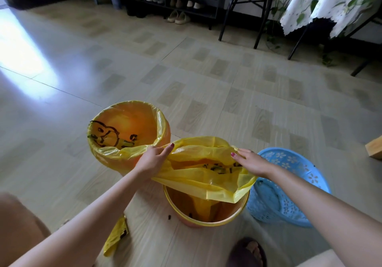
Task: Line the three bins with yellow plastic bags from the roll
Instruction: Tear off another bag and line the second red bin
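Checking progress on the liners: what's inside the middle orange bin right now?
Inside the middle orange bin, the yellow bag's lower end hangs down; both hands hold its mouth open above the rim. The bin's bottom is covered.

Thin glossy translucent plastic bag [204, 175]; perforated plastic basket [289, 184]; shiny wood-grain floor [206, 70].

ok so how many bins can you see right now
3: a lined orange bin at the back left, an orange bin in the middle under the hands, and an unlined blue basket bin at right.
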